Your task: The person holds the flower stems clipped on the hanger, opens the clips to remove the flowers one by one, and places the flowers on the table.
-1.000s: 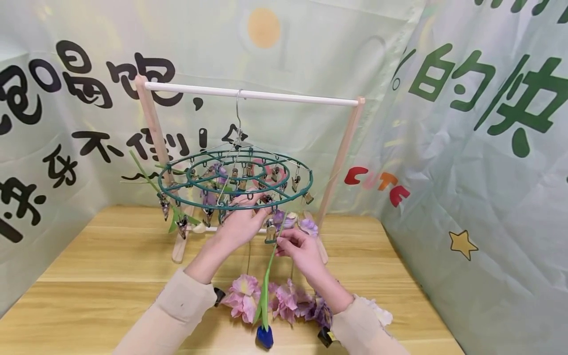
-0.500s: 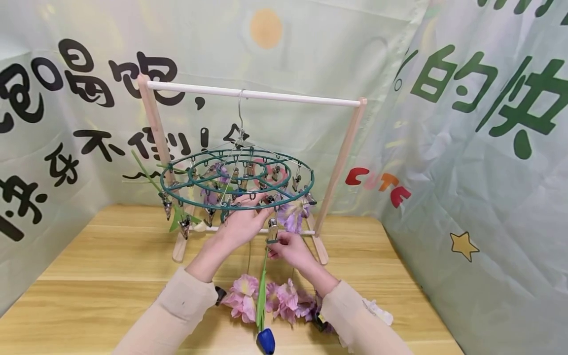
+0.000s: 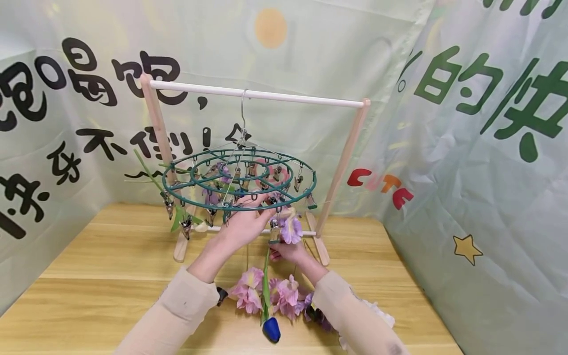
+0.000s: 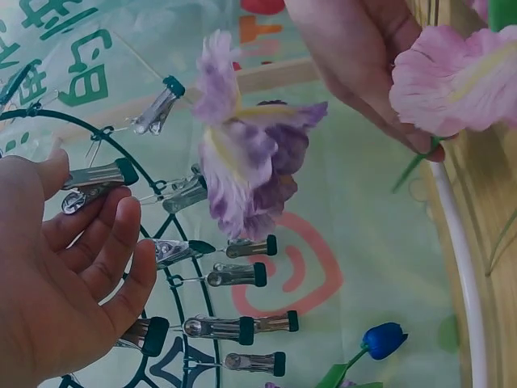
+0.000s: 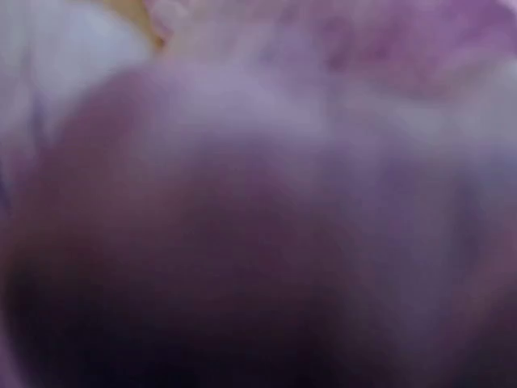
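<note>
In the head view the left hand is under the front of a round green clip hanger. The left wrist view shows it pinching a metal clip between thumb and fingers. The right hand, below a hanging clip, pinches the upper end of a green stem; a blue tulip hangs head-down from that stem. From the left wrist camera, the right hand has the green stem end at its fingertips. The right wrist view is blurred and dark.
A white rod on wooden posts carries the hanger. Purple flowers hang near the right hand. Pink flowers hang low in front. Several clips ring the hanger, and a leafy stem sticks out at its left.
The right hand has moved left and slightly down, bringing the stem end beneath the hanging clip. The purple flower beside it has swung about. The left hand has stayed nearly in place.
</note>
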`<state>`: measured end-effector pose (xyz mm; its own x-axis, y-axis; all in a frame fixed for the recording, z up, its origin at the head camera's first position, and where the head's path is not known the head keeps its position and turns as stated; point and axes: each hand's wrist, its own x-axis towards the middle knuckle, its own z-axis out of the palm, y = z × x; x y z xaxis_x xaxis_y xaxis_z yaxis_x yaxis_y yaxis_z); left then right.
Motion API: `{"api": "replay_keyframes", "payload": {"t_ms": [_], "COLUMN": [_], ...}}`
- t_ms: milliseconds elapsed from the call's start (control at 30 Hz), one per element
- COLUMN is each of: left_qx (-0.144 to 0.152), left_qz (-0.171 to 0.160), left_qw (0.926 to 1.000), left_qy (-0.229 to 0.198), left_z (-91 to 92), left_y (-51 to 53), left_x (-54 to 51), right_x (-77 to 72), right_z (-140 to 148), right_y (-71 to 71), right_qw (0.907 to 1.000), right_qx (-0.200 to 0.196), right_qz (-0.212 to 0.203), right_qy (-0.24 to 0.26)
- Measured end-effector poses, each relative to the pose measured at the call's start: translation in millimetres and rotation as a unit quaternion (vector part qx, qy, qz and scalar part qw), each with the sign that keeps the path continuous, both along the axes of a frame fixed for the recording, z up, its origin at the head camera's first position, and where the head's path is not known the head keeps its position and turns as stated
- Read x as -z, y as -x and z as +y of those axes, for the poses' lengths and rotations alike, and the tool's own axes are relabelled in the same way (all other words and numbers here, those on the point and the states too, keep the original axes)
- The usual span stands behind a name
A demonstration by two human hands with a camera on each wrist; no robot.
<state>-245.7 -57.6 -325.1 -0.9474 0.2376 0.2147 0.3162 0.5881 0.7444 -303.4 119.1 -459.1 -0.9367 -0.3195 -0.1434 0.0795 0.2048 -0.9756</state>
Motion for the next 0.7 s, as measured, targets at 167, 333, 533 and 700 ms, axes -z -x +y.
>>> {"api": "replay_keyframes", "payload": {"t_ms": [167, 333, 533, 700], "left_qx": [0.006, 0.003, -0.003, -0.01], "left_qz": [0.041, 0.063, 0.009, 0.0], "left_qw": [0.999, 0.9979, 0.9999, 0.9999], "left_qy": [-0.015, -0.012, -0.011, 0.001], "left_z": [1.6, 2.6, 1.6, -0.1], "left_y": [1.3, 2.3, -0.2, -1.2], "left_x": [-0.3, 0.5, -0.4, -0.1], "right_x": [4.7, 6.6, 8.4, 0.3], "right_z": [1, 1, 1, 4], "right_y": [7.0, 8.1, 9.4, -0.8], "right_qw": [0.9998, 0.9989, 0.9989, 0.9971], "right_qx": [-0.003, 0.012, -0.012, -0.001], "right_qz": [-0.019, -0.043, -0.046, 0.03], "right_qy": [0.003, -0.01, -0.006, -0.07]}}
